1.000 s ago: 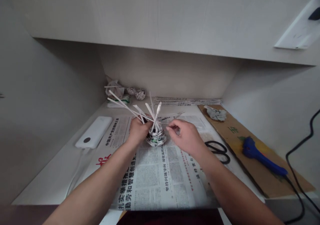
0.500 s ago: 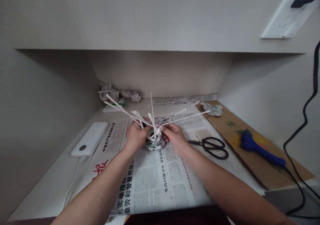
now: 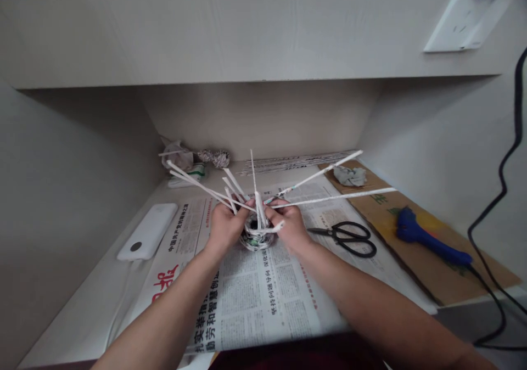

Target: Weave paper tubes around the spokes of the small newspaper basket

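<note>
A small round woven paper basket (image 3: 257,240) rests over the newspaper (image 3: 284,287), with several white rolled-paper strips (image 3: 329,197) sticking out from its rim in all directions. My left hand (image 3: 226,222) is closed at the basket's left side, thumb at the rim, gripping the weave and strips there. On the other side my right hand (image 3: 290,223) pinches a paper strip close to the rim, its fingers closed. A short bent strip end crosses the front of the basket. The fingertips behind the rim are partly hidden.
Black-handled scissors (image 3: 349,238) lie right of the hands. A blue glue gun (image 3: 430,241) is on cardboard (image 3: 411,268) with crumpled paper (image 3: 349,176). A white power bank (image 3: 148,231) lies left. Rolled paper sticks (image 3: 296,163) and woven balls (image 3: 214,157) lie along the back wall.
The right-hand strips now reach farther right and show their full length. A bent strip end has come to the front of the basket, and more upright strips show near the left hand.
</note>
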`<control>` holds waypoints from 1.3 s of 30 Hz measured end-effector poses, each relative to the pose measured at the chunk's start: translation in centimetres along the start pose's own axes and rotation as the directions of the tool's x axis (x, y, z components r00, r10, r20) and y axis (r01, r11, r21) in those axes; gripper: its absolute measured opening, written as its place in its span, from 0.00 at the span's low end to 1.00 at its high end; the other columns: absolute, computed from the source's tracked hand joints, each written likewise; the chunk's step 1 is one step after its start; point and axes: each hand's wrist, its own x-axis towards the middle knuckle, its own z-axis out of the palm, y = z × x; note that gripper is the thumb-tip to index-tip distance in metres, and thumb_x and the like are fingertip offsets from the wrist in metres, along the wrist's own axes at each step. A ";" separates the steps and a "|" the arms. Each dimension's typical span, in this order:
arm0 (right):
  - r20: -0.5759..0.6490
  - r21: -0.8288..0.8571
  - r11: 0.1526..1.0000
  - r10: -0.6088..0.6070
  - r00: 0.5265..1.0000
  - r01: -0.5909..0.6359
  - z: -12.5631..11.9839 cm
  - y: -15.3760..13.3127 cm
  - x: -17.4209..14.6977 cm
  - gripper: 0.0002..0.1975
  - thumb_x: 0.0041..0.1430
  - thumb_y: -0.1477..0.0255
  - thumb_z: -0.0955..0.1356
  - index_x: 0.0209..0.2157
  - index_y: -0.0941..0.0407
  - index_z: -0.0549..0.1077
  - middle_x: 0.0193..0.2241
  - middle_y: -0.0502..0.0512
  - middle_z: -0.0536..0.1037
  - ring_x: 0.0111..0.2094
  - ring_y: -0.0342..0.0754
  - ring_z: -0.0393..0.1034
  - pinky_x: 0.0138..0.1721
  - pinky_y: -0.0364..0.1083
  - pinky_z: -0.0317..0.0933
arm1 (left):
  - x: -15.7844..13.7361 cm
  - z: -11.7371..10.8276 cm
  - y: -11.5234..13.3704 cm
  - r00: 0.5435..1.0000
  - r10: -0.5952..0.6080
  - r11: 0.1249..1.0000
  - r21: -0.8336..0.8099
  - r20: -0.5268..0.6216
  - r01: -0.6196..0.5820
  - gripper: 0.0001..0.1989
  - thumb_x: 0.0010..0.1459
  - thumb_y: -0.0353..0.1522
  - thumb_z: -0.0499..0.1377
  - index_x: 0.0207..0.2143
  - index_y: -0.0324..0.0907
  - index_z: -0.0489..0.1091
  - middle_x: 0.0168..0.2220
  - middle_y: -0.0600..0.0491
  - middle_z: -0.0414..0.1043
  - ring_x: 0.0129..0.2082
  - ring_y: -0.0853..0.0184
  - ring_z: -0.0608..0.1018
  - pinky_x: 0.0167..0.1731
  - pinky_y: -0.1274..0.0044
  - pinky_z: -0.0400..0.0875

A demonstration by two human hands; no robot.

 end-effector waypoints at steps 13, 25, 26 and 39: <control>0.079 -0.395 0.898 -0.178 0.981 0.195 -4.1 0.1 2.8 0.09 0.50 0.64 0.70 0.29 0.56 0.75 0.23 0.51 0.78 0.25 0.46 0.70 0.27 0.43 0.62 | 0.1 -1.0 1.2 0.814 -0.091 0.917 -0.271 0.574 0.294 0.22 0.46 0.29 0.67 0.47 0.45 0.75 0.48 0.47 0.76 0.47 0.60 0.78 0.48 0.69 0.72; 0.097 -0.423 0.867 -0.246 0.964 0.264 -2.9 0.2 1.6 0.11 0.54 0.61 0.68 0.30 0.55 0.73 0.23 0.51 0.77 0.24 0.46 0.71 0.25 0.43 0.62 | 0.3 -0.8 0.4 0.867 -0.266 0.895 -0.226 0.421 0.384 0.14 0.44 0.32 0.68 0.37 0.44 0.80 0.37 0.47 0.80 0.35 0.64 0.80 0.33 0.76 0.75; 0.093 -0.429 0.864 -0.247 0.965 0.262 -2.8 0.2 1.6 0.11 0.55 0.61 0.68 0.30 0.55 0.73 0.22 0.51 0.77 0.24 0.46 0.71 0.25 0.43 0.62 | 0.3 -0.8 0.4 0.868 -0.257 0.894 -0.237 0.425 0.381 0.15 0.43 0.31 0.68 0.37 0.44 0.80 0.37 0.47 0.80 0.35 0.63 0.80 0.34 0.75 0.75; 0.092 -0.430 0.862 -0.256 0.962 0.270 -1.9 0.0 0.6 0.10 0.56 0.62 0.67 0.31 0.55 0.73 0.24 0.50 0.77 0.25 0.45 0.71 0.26 0.41 0.61 | 0.2 -0.4 0.5 0.939 -0.162 0.986 0.015 0.304 0.165 0.05 0.44 0.33 0.65 0.23 0.39 0.76 0.23 0.50 0.76 0.22 0.66 0.75 0.22 0.77 0.67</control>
